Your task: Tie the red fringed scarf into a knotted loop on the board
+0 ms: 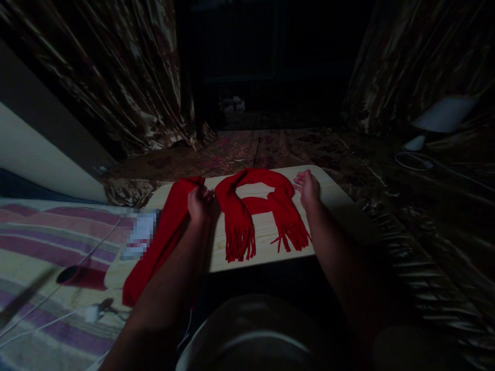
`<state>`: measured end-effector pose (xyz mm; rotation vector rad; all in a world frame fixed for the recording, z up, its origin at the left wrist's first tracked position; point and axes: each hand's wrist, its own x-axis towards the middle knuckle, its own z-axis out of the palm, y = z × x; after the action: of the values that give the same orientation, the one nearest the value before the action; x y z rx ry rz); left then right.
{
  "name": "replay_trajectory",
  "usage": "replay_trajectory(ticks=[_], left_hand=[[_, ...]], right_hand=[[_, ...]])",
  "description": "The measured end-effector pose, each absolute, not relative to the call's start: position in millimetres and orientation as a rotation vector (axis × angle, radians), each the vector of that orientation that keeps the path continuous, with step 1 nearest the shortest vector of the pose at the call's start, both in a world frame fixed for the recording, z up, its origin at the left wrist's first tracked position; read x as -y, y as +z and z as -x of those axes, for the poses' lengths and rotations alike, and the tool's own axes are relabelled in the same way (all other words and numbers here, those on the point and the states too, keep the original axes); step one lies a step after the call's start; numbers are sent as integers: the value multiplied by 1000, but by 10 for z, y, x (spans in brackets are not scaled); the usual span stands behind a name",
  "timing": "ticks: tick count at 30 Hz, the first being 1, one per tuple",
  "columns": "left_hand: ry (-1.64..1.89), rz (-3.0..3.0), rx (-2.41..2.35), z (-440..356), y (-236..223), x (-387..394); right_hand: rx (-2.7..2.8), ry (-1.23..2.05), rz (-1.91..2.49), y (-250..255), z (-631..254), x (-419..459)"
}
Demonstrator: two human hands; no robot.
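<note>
A red fringed scarf (257, 178) lies curved into a loop on a pale wooden table (266, 234), its two tasselled ends pointing toward me. To its left, a long folded red cloth (162, 247) runs over the table's left side. My left hand (200, 203) is over the right edge of that cloth, near its far end, with fingers loosely bent toward the loop; whether it touches the cloth is unclear. Beside the loop's right side is my right hand (308, 190), palm turned inward and fingers apart, holding nothing.
A striped bedspread (50, 242) with white cables and a white plug (93, 313) is at left. A blurred-out paper (139, 234) lies by the folded cloth. Patterned curtains (147, 77) hang behind. A white lamp (444, 116) stands at far right. The room is dim.
</note>
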<state>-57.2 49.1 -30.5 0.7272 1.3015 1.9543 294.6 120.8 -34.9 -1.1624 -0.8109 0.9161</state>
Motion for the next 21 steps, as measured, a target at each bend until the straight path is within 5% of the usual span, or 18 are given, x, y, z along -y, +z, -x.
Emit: replay_trajectory(ticks=[21], left_hand=[[1606, -1335, -1832, 391, -359, -365]], right_hand=[[1075, 791, 1277, -467, -2899, -1257]])
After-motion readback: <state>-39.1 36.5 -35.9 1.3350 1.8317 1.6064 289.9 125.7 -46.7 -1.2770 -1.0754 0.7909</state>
